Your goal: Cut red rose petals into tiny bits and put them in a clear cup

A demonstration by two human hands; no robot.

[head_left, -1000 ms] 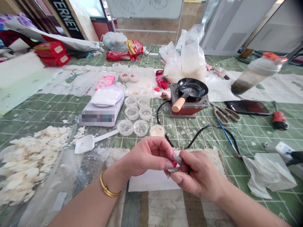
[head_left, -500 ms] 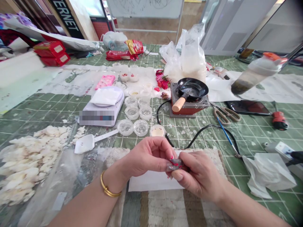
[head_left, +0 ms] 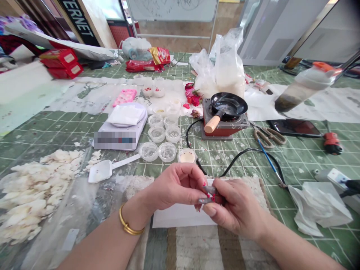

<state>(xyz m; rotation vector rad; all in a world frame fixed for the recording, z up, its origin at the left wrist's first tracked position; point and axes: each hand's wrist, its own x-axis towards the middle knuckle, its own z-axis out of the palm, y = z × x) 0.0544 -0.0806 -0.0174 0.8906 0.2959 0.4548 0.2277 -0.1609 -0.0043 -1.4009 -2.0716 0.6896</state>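
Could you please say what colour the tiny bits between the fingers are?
The tiny bits are pinkish red, best in the head view.

The table (head_left: 300,165) is green, with white lines that make squares. Behind it stands 1 whiteboard (head_left: 174,9) with dark scribbles. On the left is a black sign (head_left: 77,22) with white letters, next to a bright patch (head_left: 114,9). On the right is a tall, pale grey panel (head_left: 270,30).

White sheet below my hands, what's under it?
A striped cloth shows past its near edge. What lies directly beneath the white sheet is covered and can't be seen.
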